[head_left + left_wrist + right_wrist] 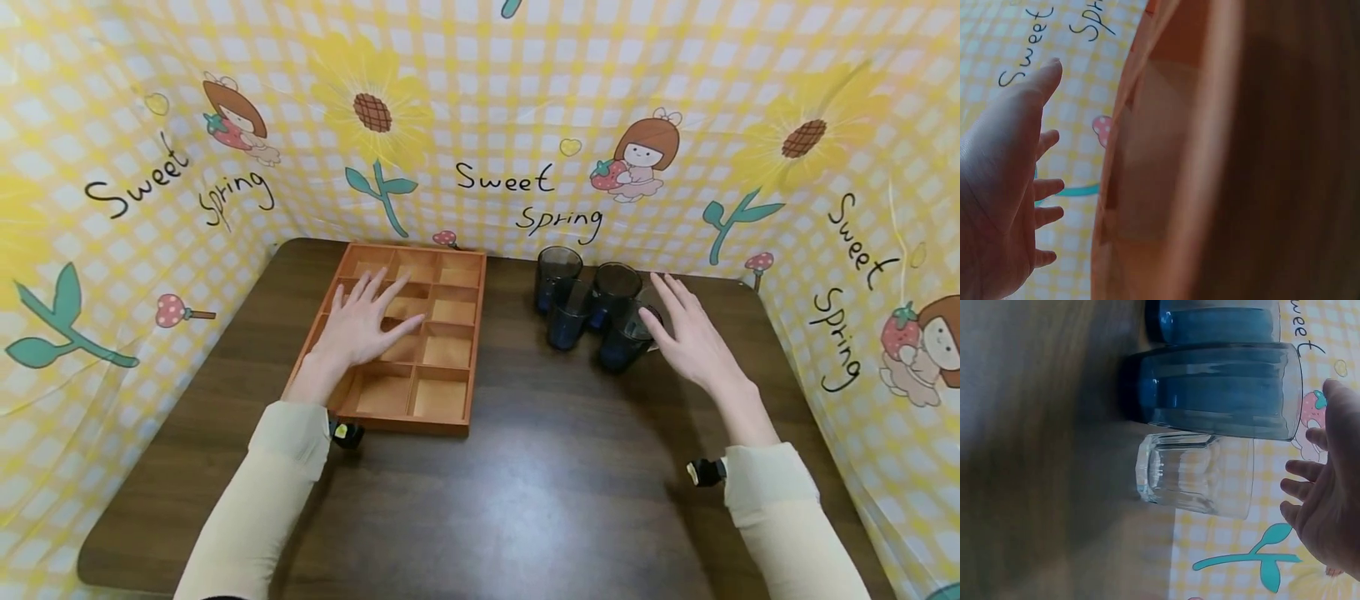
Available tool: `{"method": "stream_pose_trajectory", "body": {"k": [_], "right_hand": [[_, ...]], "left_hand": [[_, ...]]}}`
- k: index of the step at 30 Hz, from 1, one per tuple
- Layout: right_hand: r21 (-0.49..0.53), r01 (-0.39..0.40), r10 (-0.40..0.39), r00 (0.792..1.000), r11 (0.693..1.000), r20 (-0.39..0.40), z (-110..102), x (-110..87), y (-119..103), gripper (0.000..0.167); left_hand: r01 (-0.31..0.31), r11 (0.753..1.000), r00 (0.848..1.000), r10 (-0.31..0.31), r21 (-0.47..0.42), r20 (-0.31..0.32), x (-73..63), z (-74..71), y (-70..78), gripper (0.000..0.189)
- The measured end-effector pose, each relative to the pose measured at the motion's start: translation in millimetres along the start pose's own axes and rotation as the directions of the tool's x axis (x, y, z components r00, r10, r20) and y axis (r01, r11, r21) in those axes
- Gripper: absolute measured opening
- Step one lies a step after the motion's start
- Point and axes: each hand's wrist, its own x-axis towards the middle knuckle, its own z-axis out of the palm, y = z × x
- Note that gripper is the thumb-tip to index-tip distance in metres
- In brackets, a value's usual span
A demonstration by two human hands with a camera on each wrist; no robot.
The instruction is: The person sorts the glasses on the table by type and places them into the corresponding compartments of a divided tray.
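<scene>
hovering over the bench (525,508), the two hands are well apart from each other, and neither is clamped on anything. from where i stand, the left hand (352,329) is spread above a wooden tray (442,427) split into compartments; the tray lies toward the far left corner of the bench, its back end at the far edge. the wrist view shows those fingers and thumb loose, closed round nothing.

the right hand (688,337) is beside a cluster of dark blue glasses (622,350), which stand upright near the far edge, over toward the far right corner. its fingers point to that edge, the thumb held out to the side. a clear glass (1200,478) stands next to the blue ones, mostly hidden behind the hand from above. the right wrist view has a gap between the fingertips and the rims, so i'd say it isn't touching them.

my reading is that this is a reaching step, with no grasp made. handling a glass from here would call for curling the right fingers round one wall without knocking its neighbours, as they stand very close; shifting the tray would call for the left hand to come down onto its rim.
</scene>
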Motion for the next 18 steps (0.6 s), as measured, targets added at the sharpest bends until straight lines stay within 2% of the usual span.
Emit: {"method": "stream_pose_trajectory", "body": {"k": [9,18], "right_hand": [[0.147,-0.025,0.041,0.994,0.989,-0.104,11.2,-36.6,4.4,0.076],[0.237,0.001,0.059,0.967,0.971,-0.248,23.2,-62.5,6.2,0.075]], "left_hand": [[0.03,0.999,0.999,-0.03,-0.017,-0.022,-24.0,16.8,-21.7,0.091],[0.033,0.999,0.998,-0.034,-0.035,-0.054,-47.7,30.7,-34.3,0.088]]}}
